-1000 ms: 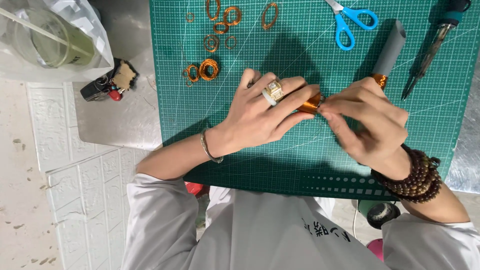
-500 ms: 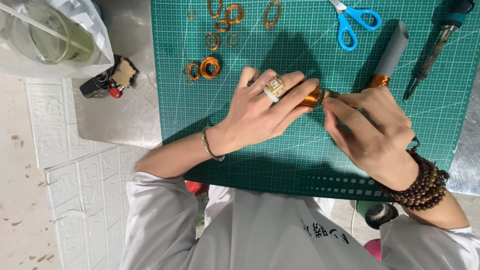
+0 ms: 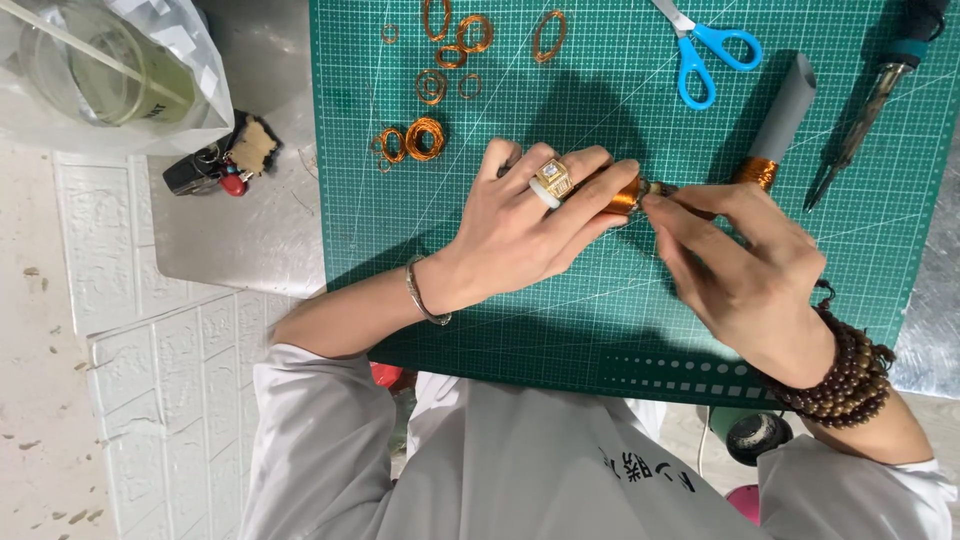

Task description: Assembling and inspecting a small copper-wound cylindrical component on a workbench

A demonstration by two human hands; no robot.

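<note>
Wire coils (image 3: pixel 425 138) left of scissors (image 3: pixel 708 52)

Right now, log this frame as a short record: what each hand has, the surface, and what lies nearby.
left hand: pinches a small copper wire coil
right hand: fingertips at the coil's end
surface: green cutting mat
upper mat: loose copper wire rings, blue scissors, grey tube wound with copper wire, soldering iron
left of mat: keys, plastic bag

Copper wire coil (image 3: pixel 628 194): shiny, metallic orange. Cutting mat (image 3: pixel 600 300): matt green, smooth rubbery look. Scissors (image 3: pixel 700 45): glossy blue plastic handles, steel blades. Grey tube (image 3: pixel 785 105): matt. Bead bracelets (image 3: pixel 845 375): polished dark wood. Ring (image 3: pixel 553 178): glossy gold metal.
</note>
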